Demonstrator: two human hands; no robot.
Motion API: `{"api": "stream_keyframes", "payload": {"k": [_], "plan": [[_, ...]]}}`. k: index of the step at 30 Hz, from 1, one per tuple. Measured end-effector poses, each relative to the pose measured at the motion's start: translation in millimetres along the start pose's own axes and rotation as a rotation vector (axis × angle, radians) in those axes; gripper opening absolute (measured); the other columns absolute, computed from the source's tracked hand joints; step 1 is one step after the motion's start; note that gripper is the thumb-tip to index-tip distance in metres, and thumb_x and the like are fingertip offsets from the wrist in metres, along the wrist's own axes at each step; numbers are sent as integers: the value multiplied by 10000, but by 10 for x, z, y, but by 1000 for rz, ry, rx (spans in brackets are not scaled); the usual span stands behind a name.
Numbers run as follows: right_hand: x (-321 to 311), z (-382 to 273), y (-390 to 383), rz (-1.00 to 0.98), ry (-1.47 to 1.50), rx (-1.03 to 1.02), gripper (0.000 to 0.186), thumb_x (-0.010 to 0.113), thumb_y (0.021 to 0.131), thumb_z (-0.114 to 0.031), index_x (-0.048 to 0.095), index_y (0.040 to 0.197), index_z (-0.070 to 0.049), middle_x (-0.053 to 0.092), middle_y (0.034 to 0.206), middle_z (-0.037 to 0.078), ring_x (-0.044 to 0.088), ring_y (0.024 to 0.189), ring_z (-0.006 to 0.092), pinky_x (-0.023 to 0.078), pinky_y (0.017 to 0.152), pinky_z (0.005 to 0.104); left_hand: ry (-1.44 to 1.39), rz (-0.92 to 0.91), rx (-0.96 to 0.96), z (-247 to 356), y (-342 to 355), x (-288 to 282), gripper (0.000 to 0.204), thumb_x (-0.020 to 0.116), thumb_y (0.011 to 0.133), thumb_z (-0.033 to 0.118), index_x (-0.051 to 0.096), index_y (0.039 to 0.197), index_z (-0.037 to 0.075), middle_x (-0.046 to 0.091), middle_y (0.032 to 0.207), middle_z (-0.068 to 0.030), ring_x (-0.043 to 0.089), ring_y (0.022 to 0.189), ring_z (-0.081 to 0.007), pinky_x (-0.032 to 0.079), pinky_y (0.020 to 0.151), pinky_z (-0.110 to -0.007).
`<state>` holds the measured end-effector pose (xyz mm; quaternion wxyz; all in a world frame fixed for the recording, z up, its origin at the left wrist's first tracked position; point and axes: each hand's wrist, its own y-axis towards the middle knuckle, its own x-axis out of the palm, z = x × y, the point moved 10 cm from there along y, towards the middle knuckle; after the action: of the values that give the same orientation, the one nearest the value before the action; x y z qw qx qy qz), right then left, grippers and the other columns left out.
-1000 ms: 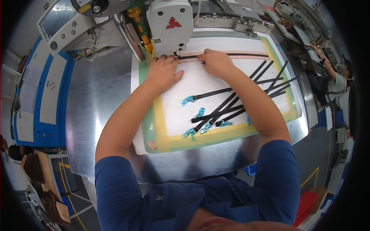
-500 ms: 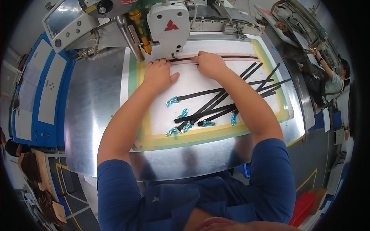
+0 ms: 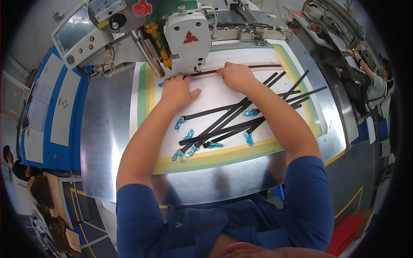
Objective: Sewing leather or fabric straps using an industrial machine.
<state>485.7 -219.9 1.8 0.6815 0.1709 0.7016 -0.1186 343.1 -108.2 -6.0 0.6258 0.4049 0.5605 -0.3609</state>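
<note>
My left hand point(image 3: 175, 92) rests near the left end of a black strap point(image 3: 202, 72) lying in a pink guide strip point(image 3: 266, 67), its fingertips bent onto it and thumb apart. My right hand point(image 3: 235, 77) has fingertips closed on that strap, just right of the white machine head point(image 3: 187, 36). Several loose black straps point(image 3: 217, 107) with blue-wrapped metal clips point(image 3: 248, 137) lie crossed on the white board point(image 3: 167, 124) edged in yellow and green. A small blue clip point(image 3: 161, 85) shows beside my left fingertips.
The steel table point(image 3: 103, 116) extends around the board. A control screen point(image 3: 73, 34) and gold cylinder point(image 3: 159, 47) stand at upper left, a blue cabinet point(image 3: 43, 120) at left. A co-worker point(image 3: 372, 86) works at a right-hand machine; another person point(image 3: 21, 167) is at far left.
The view has shifted slightly, putting the board and machine lower. My hands stay along the strap with little movement; a blue clip now shows beside my left fingertips.
</note>
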Motion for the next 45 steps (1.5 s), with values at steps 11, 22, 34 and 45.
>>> {"api": "stream_keyframes", "payload": {"k": [11, 22, 34, 45], "plan": [[-16, 450, -124, -3, 5, 28, 335, 627, 951, -154, 761, 1256, -180, 698, 1183, 153, 728, 1070, 351, 588, 914, 459, -2, 33, 1, 314, 58, -67, 641, 655, 958, 545, 639, 1427, 109, 631, 1352, -208, 618, 1244, -397, 449, 1093, -493], [-171, 674, -314, -3, 45, 24, 330, 595, 940, -71, 752, 1227, -113, 684, 1228, 158, 728, 1081, 371, 605, 908, 456, -37, 52, 2, 644, 185, -83, 718, 686, 925, 548, 631, 1415, 26, 617, 1394, -224, 591, 1292, -407, 442, 1138, -478], [-259, 1160, -495, -7, 55, 52, 304, 606, 928, -48, 760, 1185, -103, 682, 1221, 154, 723, 1090, 366, 597, 914, 458, -11, 72, 57, 996, 349, -122, 746, 709, 883, 572, 641, 1411, 49, 638, 1324, -224, 629, 1219, -403, 472, 1082, -482], [-306, 1375, -584, -15, 59, 101, 315, 588, 938, -48, 764, 1191, -116, 696, 1218, 127, 716, 1113, 342, 585, 931, 449, -8, 62, 63, 1117, 388, -119, 734, 713, 884, 578, 659, 1374, 34, 639, 1325, -211, 627, 1228, -390, 475, 1067, -479]]}}
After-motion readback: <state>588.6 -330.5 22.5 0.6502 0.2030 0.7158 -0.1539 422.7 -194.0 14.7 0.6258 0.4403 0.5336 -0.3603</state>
